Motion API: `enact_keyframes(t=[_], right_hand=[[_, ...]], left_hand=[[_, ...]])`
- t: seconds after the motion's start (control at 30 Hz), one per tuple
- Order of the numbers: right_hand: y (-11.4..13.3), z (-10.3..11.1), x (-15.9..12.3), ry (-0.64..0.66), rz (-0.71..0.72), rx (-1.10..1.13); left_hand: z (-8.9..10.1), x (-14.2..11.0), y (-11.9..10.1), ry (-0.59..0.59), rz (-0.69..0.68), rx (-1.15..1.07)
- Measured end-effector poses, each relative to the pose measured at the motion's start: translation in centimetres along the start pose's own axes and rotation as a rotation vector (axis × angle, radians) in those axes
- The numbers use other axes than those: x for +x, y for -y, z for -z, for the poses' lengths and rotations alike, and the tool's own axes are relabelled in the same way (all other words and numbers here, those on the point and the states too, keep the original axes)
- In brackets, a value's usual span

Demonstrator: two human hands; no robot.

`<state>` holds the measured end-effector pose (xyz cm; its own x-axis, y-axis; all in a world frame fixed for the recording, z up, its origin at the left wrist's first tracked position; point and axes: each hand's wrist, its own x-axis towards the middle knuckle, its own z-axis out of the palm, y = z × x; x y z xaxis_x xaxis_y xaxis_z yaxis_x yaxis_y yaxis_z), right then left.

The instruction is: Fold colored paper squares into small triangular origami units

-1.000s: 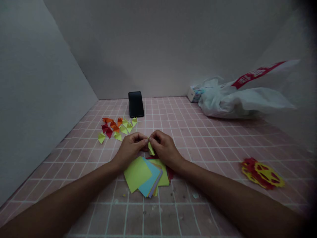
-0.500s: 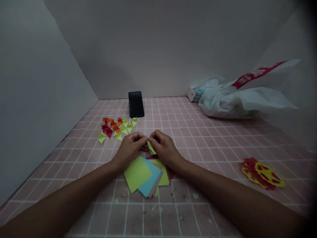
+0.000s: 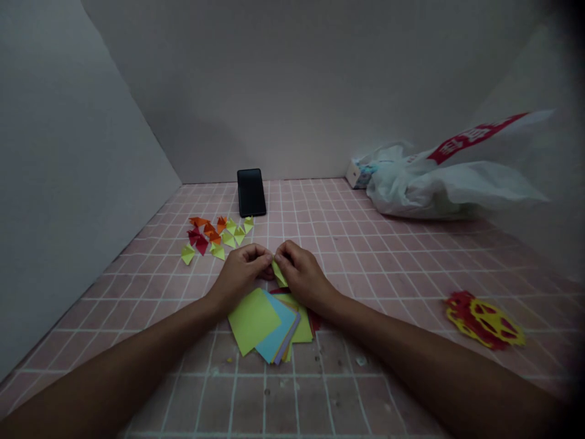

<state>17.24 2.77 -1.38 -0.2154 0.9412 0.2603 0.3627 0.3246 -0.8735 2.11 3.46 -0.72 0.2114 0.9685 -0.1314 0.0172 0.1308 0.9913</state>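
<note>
1. From where I stand, the small folded paper (image 3: 280, 276), yellow-green, is between the person's two hands, just beyond a fan of paper squares.
2. The left hand (image 3: 245, 266) is curled nearly closed, thumb against fingers, its tips pinching the folded paper's upper end.
3. The right hand (image 3: 301, 272) is also curled in, thumb and forefinger nipping that same paper; its other fingers are tucked out of my sight.
4. The paper squares (image 3: 254, 321) lie overlapping below the hands: yellow-green, blue, purple, with some red under the right wrist.
5. Near the left hand, farther off, sit orange, red and yellow folded pieces (image 3: 201, 245) in a cluster.
6. Behind them a black phone (image 3: 251, 192) lies on the pink gridded tabletop (image 3: 315, 213).
7. Over on the right are red and yellow cut-outs (image 3: 496, 323), and, farther back, a white plastic bag (image 3: 415, 189) against a small box (image 3: 355, 174).
</note>
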Motion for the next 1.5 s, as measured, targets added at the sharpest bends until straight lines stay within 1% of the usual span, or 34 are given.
enact_keyframes(t=[0.2, 0.37, 0.63, 0.73, 0.83, 1.0, 1.1, 1.27, 1.5], right_hand=[[0.01, 0.03, 0.02, 0.005, 0.000, 0.009], [0.04, -0.01, 0.03, -0.001, -0.005, 0.003], [-0.01, -0.03, 0.00, 0.009, -0.034, 0.081], [0.05, 0.00, 0.01, -0.011, -0.044, 0.087], [0.12, 0.05, -0.01, -0.040, -0.041, 0.094], [0.24, 0.09, -0.11, -0.071, -0.025, 0.074], [0.25, 0.05, -0.17, -0.084, -0.014, 0.058], [0.23, 0.00, -0.21, -0.091, 0.002, 0.049], [0.31, 0.05, -0.22, -0.085, 0.000, 0.038]], left_hand=[[0.00, 0.03, 0.03, -0.004, 0.009, -0.012], [0.00, -0.02, 0.00, -0.008, -0.010, 0.005], [-0.04, -0.16, -0.12, -0.068, -0.026, 0.026], [-0.02, -0.09, 0.00, -0.055, -0.027, -0.017], [0.03, -0.05, 0.08, -0.016, -0.018, -0.083], [0.04, -0.11, 0.05, 0.036, 0.005, -0.091], [-0.07, -0.16, -0.06, 0.037, 0.020, -0.119], [-0.27, -0.18, -0.24, 0.001, 0.071, -0.171], [-0.29, -0.22, -0.34, 0.018, 0.079, -0.201]])
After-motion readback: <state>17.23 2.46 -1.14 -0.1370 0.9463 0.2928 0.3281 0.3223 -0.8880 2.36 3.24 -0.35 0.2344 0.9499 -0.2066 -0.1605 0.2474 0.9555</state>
